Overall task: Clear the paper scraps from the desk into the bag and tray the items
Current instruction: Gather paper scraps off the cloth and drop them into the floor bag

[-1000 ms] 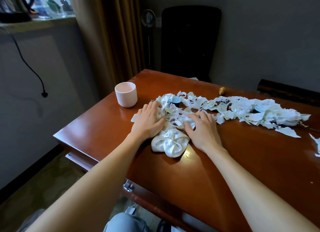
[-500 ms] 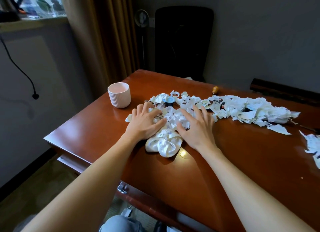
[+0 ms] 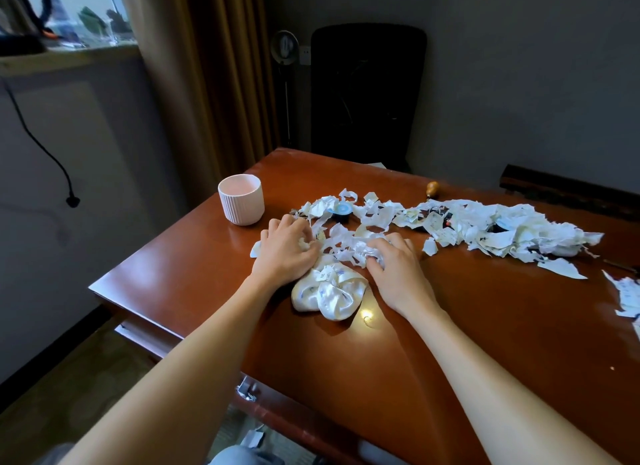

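White torn paper scraps (image 3: 491,227) lie in a long band across the brown desk (image 3: 485,326). A crumpled white bag (image 3: 329,293) sits near the front, between my wrists. My left hand (image 3: 285,248) has its fingers curled into the scraps at the band's left end. My right hand (image 3: 394,262) also curls its fingers into the scraps just right of the bag. A small blue-topped round item (image 3: 341,210) and other dark small items (image 3: 446,218) lie half buried in the paper.
A ribbed white cup (image 3: 241,203) stands left of the pile. A small wooden knob-shaped object (image 3: 433,188) lies at the back. More scraps (image 3: 627,298) reach the right edge. A black chair (image 3: 367,93) stands behind the desk; the desk's left edge is close to my left hand.
Both hands have gone from lying flat with spread fingers to curling their fingers into the scraps, drawing paper together above the bag.
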{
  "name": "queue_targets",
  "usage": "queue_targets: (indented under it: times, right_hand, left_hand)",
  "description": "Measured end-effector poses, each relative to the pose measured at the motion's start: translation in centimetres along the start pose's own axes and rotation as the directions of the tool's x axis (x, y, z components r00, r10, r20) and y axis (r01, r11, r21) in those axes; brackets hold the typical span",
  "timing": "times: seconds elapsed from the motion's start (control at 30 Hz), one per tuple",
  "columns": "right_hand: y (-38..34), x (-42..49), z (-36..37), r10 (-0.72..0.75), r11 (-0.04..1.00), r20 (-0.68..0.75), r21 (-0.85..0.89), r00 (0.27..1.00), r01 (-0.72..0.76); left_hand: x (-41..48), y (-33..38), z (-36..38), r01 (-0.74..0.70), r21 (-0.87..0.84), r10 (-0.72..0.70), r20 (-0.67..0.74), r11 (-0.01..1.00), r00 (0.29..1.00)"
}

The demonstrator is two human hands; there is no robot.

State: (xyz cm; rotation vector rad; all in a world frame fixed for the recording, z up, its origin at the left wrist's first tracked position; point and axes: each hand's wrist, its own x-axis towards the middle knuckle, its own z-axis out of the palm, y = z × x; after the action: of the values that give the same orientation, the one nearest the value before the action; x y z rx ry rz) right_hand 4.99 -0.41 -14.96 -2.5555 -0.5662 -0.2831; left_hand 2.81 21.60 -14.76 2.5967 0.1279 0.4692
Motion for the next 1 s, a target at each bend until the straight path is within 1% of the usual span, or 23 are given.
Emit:
queue_targets:
  times: [0.13,0.23,0.4,0.57,0.67,0.77,0.9,1.0]
  right_hand:
    - [0.1,0.0,0.0,0.013,0.998,-0.013,0.06,1.0,-0.013]
    - [0.2,0.1,-0.1,0.022,0.995,-0.031,0.094,0.999,-0.019]
    - [0.2,-0.2,-0.5,0.082,0.985,-0.145,0.161,0.986,-0.058]
    - [-0.1,-0.5,-1.2,0.143,0.963,-0.173,0.25,0.974,-0.097]
    - [-0.1,-0.7,-1.9,0.227,0.935,-0.172,0.313,0.959,-0.165]
    - [-0.3,-1.1,-2.6,0.308,0.9,-0.213,0.383,0.927,-0.211]
    - [-0.5,-1.4,-3.6,0.341,0.879,-0.223,0.42,0.913,-0.226]
    - [-1.1,-1.4,-5.1,0.338,0.874,-0.222,0.435,0.914,-0.218]
  left_hand:
    - [0.0,-0.3,-0.1,0.016,-0.155,-0.025,-0.054,0.988,0.998]
    - [-0.1,-0.3,-0.4,0.022,-0.236,-0.044,-0.087,0.972,0.995]
    - [0.4,-0.6,-1.5,0.103,-0.361,-0.163,-0.138,0.927,0.977]
    - [0.4,0.2,-2.9,0.11,-0.367,-0.179,-0.158,0.924,0.971]
    - [0.3,1.1,-3.7,0.102,-0.383,-0.183,-0.182,0.918,0.966]
    - [0.2,2.0,-4.5,0.094,-0.415,-0.19,-0.197,0.905,0.962]
    - [0.1,2.8,-5.7,0.08,-0.442,-0.206,-0.246,0.893,0.947]
    - [-0.1,3.2,-6.5,0.074,-0.45,-0.206,-0.251,0.89,0.946]
